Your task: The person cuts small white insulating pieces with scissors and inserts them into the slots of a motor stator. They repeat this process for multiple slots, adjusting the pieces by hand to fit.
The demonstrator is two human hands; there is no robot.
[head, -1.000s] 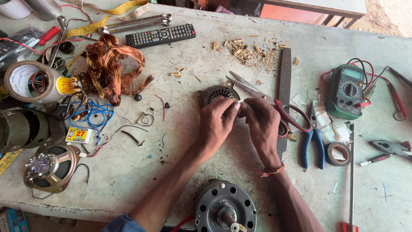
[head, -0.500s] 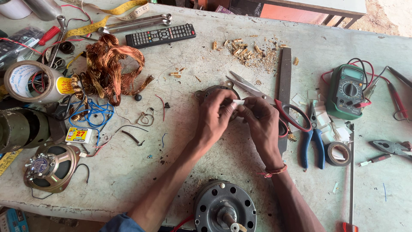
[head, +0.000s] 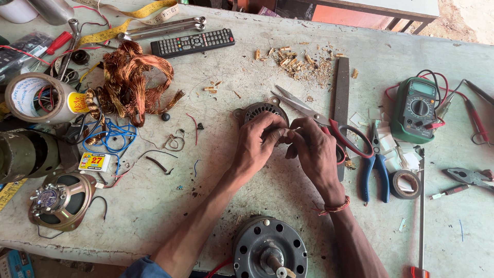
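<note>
Head view is looking down at a messy worktop [head: 247, 206]. Nearest the person, a round grey motor [head: 270, 249] with holes is sitting at the worktop's near edge, between the two forearms. On the near left, a small speaker [head: 60, 198] is lying face up.

Farther in, the left hand [head: 257, 144] and the right hand [head: 314, 152] are meeting in the middle. Both are pinching a small white strip [head: 284, 132] between their fingertips, with the fingers curled in tight. The hands are resting over a round metal motor part [head: 260, 110], which is lying flat on the worktop and peeking out just behind the left hand.

Just right of the right hand, scissors [head: 355, 141] with red handles are lying, and blue pliers [head: 374, 172] and a roll of tape [head: 405, 184] are beside them. A green meter [head: 416, 110] is sitting farther right.

On the left, a tangle of copper wire [head: 131, 85] is lying near a big tape roll [head: 33, 98]. Farther back, wood chips [head: 303, 62] and a black remote [head: 193, 42] are lying on the worktop.
</note>
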